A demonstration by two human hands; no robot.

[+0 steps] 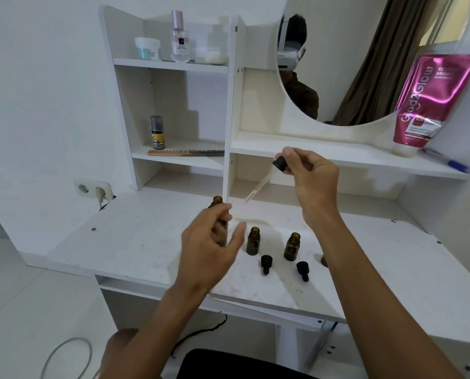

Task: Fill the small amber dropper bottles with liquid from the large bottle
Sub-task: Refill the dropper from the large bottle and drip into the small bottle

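My left grip wraps one small open amber glass bottle over the middle of the white surface. My right grip pinches a black-capped glass dropper clear, I judge to free the neck for filling.

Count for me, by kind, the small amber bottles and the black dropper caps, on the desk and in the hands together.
Amber bottles: 3, one gripped by the left hand, two standing on the desk
Black dropper caps: 3, one pinched by the right hand, two lying on the desk
Total: 6
A brown thing behind the right arm is too hidden to count.
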